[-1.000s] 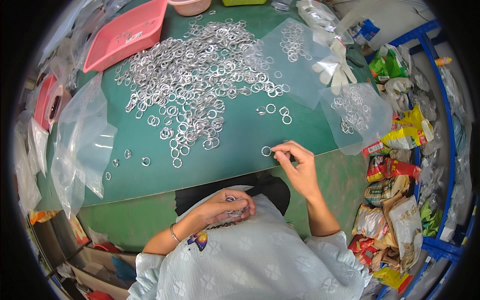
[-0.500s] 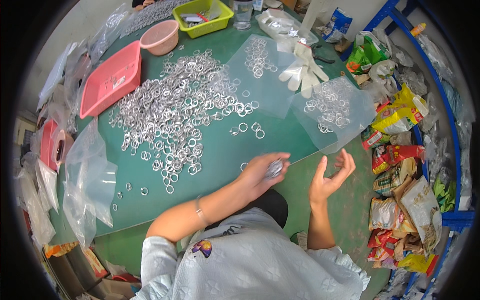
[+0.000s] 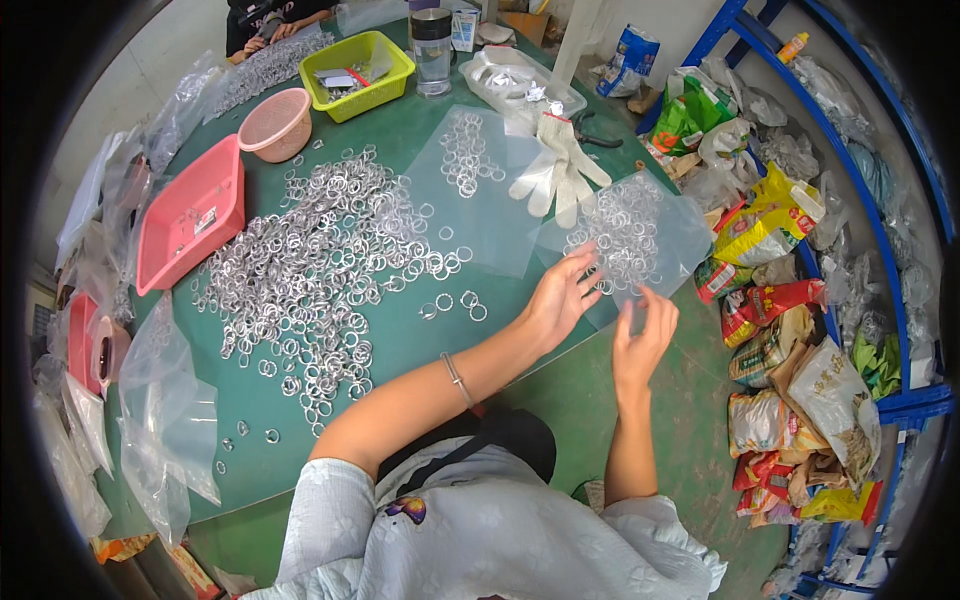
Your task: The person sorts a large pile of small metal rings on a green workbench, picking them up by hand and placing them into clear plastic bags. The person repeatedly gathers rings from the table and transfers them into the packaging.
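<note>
My left hand (image 3: pixel 563 300) reaches over the near-left edge of a clear plastic bag (image 3: pixel 685 228), its fingers spread and no rings visible in it. Small silvery metal rings (image 3: pixel 618 225) lie in a cluster on that bag. Just beside the bag's near edge is my right hand (image 3: pixel 643 342), with thumb and bent fingers apart; whether a fingertip touches the plastic I cannot tell. A large heap of similar rings (image 3: pixel 310 265) spreads across the green table (image 3: pixel 440 365). Several loose rings (image 3: pixel 470 300) lie between the heap and my left hand.
Another clear sheet (image 3: pixel 500 225) bears rings, with white gloves (image 3: pixel 560 170) alongside. Behind stand a pink tray (image 3: pixel 190 235), a pink bowl (image 3: pixel 275 128), a yellow-green basket (image 3: pixel 358 75) and a jar (image 3: pixel 432 60). Blue shelving (image 3: pixel 905 300) and packed bags are right. Another person (image 3: pixel 270 25) sits across.
My left hand has moved right and forward from the table's edge to the bag; the rings it held are out of it. My right hand has shifted slightly left. The view has shifted.
</note>
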